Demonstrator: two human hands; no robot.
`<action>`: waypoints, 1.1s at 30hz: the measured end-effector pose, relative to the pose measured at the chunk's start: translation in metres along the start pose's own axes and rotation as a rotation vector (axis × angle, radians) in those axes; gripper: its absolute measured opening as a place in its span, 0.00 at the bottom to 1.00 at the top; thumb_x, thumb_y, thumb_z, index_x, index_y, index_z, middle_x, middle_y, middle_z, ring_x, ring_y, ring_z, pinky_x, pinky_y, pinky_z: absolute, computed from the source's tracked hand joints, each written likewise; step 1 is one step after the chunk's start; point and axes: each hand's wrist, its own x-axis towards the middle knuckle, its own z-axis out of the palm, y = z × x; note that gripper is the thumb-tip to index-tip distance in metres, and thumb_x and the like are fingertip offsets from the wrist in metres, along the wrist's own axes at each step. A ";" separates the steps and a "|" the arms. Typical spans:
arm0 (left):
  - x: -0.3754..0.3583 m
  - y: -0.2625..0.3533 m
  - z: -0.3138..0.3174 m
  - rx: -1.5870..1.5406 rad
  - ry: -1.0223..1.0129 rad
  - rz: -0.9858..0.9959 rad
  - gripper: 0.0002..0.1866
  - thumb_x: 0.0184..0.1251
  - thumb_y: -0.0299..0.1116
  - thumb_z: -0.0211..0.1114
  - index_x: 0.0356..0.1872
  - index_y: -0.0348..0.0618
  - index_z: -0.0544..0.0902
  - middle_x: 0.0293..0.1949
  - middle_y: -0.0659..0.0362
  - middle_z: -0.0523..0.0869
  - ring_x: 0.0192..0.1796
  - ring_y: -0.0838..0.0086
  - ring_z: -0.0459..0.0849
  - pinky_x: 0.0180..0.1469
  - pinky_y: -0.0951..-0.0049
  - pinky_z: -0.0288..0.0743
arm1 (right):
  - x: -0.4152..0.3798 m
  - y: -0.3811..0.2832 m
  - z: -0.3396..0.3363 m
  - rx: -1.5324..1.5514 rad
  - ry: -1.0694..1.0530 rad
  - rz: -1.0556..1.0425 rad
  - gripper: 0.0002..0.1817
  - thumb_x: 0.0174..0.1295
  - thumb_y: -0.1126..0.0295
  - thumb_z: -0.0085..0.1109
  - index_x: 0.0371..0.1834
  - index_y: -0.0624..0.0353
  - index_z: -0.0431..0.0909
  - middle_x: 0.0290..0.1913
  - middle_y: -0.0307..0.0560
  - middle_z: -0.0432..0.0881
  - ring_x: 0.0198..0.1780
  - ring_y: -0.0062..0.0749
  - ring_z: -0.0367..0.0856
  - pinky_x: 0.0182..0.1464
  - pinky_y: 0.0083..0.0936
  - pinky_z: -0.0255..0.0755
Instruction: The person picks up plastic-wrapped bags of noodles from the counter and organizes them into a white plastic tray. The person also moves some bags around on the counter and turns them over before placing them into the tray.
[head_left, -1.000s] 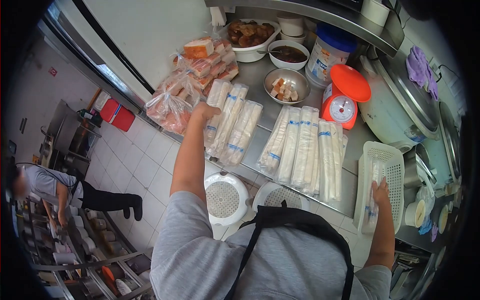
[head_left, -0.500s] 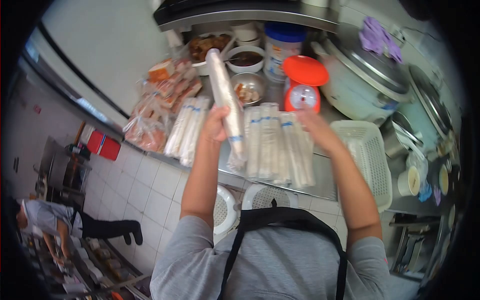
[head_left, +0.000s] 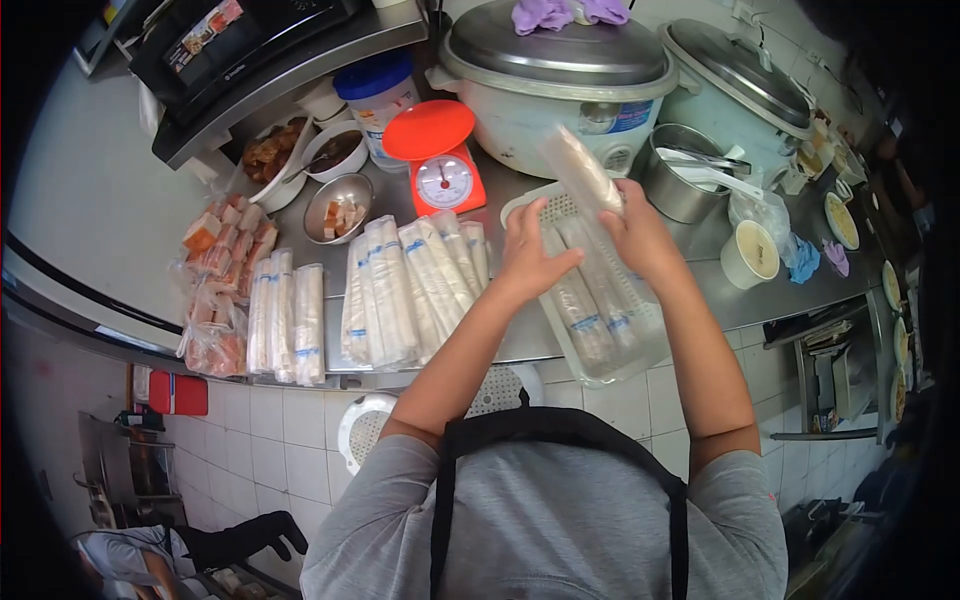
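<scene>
My right hand (head_left: pixel 640 232) grips a long plastic-wrapped packet (head_left: pixel 582 170), tilted above the far part of a white perforated basket (head_left: pixel 640 335). My left hand (head_left: pixel 532 255) is over the basket's left side, thumb and fingers apart, with nothing in it. Inside the basket lie long see-through packets with blue print (head_left: pixel 580 310), partly hidden by my hands. Left of the basket, several similar packets (head_left: pixel 400 290) with pale contents lie side by side on the steel counter (head_left: pixel 525 335). Another group of packets (head_left: pixel 270 320) is farther left.
An orange-red kitchen scale (head_left: pixel 443 182) stands behind the packets, beside a metal bowl (head_left: pixel 338 210) of meat chunks. Bagged meat pieces (head_left: pixel 220 260) lie at far left. Large lidded cookers (head_left: pixel 560 90), a steel pot (head_left: pixel 690 180) and a paper cup (head_left: pixel 750 255) stand right. Another person (head_left: pixel 140 555) works lower left.
My left hand has let go of the packet it held upright and moved to the basket. My right hand now holds a packet there. More packets are in the basket; the view has turned right.
</scene>
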 end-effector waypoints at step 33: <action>-0.108 -0.168 -0.259 0.755 0.743 -0.480 0.27 0.47 0.36 0.63 0.49 0.34 0.68 0.46 0.44 0.72 0.51 0.53 0.68 0.53 0.59 0.61 | 0.017 0.129 0.091 -0.760 -0.283 0.350 0.28 0.56 0.60 0.42 0.62 0.53 0.52 0.53 0.68 0.61 0.54 0.61 0.61 0.55 0.45 0.57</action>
